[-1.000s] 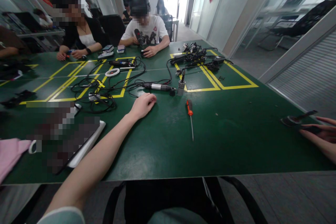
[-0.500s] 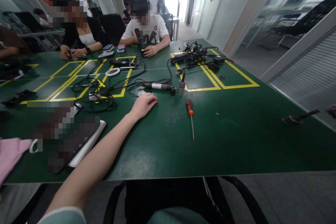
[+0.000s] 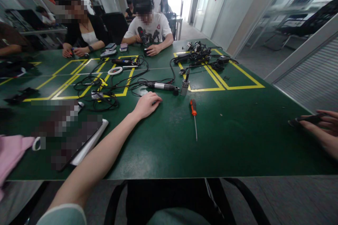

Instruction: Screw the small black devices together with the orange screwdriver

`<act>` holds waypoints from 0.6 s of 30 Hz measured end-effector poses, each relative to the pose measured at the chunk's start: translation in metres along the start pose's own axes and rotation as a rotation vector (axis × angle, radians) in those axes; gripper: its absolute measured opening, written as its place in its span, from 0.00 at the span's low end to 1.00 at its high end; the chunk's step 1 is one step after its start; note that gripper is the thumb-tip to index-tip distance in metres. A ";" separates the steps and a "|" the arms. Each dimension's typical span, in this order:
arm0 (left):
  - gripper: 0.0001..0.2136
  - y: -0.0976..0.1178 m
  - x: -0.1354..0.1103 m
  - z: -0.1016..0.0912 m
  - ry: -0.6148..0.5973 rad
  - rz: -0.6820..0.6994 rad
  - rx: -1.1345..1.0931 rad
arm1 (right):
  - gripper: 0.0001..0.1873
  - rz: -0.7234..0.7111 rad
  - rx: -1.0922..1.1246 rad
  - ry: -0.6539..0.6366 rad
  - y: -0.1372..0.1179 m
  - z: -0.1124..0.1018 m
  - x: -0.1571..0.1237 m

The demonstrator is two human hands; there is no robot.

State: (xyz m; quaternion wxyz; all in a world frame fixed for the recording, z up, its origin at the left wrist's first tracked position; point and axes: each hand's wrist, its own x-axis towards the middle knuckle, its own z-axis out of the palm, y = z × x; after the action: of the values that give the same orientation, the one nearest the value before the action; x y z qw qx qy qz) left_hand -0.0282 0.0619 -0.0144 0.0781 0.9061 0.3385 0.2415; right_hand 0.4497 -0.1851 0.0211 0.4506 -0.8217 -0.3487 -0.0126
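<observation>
My left hand [image 3: 148,105] rests on the green table, fingers loosely bent and nothing visible in them. Just beyond it lies a black and silver corded hand tool [image 3: 161,86]. Beside that tool's right end stands a small metal cylinder [image 3: 185,87] with a dark shaft pointing up. An orange and grey screwdriver [image 3: 193,108] lies to the right of my left hand, its tip toward me. At the far right edge, my right hand [image 3: 326,128], partly cut off, is closed around a dark tool with a rounded end [image 3: 296,122].
Tangled black cables and plugs [image 3: 196,56] lie inside yellow tape outlines, with more cable [image 3: 105,102] on the left. A white-edged, blurred device [image 3: 89,144] sits beside my left forearm. A pink cloth [image 3: 13,158] hangs over the left edge. Two people sit across the table [image 3: 237,154].
My right hand has come in from the right edge and closed around the dark round-ended tool. My left hand rests in the same place; the view has shifted slightly.
</observation>
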 end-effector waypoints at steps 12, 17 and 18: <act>0.06 0.003 0.001 -0.003 0.013 -0.020 -0.039 | 0.29 0.387 -0.069 -0.033 -0.025 -0.003 -0.005; 0.07 0.006 0.002 -0.003 0.022 -0.010 -0.055 | 0.27 0.386 -0.036 -0.025 -0.031 -0.001 -0.008; 0.07 0.006 0.002 -0.003 0.020 -0.008 -0.055 | 0.27 0.382 -0.020 -0.031 -0.032 -0.001 -0.009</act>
State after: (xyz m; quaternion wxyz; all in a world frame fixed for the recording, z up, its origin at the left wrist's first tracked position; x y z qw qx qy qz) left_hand -0.0252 0.0583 -0.0090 0.1005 0.8999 0.3359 0.2594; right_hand 0.4250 -0.1796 0.0423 0.4311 -0.8776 -0.1929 0.0823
